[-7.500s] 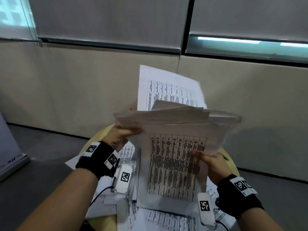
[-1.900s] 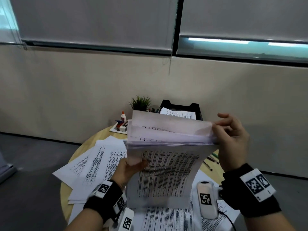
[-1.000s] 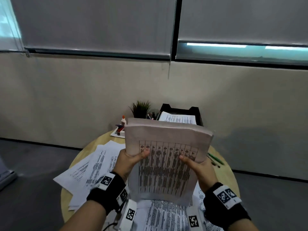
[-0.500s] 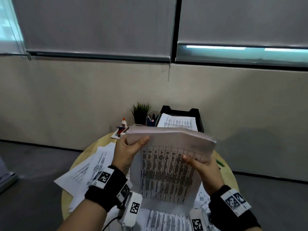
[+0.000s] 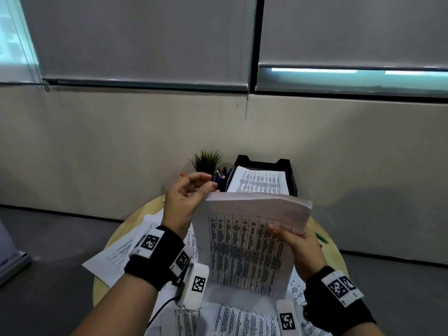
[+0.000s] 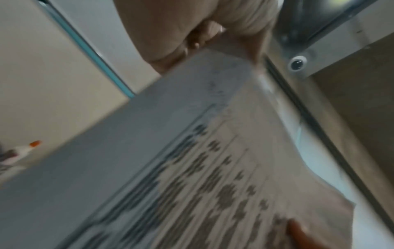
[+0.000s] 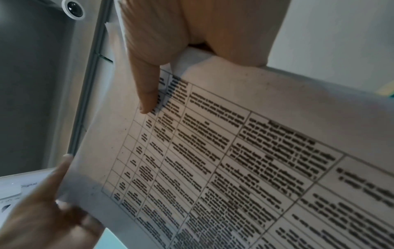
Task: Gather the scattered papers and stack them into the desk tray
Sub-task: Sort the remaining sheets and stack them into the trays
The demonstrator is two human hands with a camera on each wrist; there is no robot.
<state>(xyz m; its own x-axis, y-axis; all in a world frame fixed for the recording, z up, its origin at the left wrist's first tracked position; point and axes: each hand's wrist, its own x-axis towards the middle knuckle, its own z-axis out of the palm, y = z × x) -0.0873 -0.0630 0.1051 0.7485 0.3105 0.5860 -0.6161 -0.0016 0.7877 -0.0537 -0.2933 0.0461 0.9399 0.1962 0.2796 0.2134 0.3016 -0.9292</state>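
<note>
Both hands steady an upright sheaf of printed sheets: right hand clamps its right edge, thumb on the printed face; left hand, fingers curled, touches the top left corner, presumably squaring the edges for the black desk tray behind; loose sheets remain on the round table

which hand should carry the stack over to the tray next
Probably the right hand. Its thumb and fingers pinch the paper stack at its right edge, on the side where the black desk tray stands. The left hand only touches the top left corner with loosely curled fingers.
</note>
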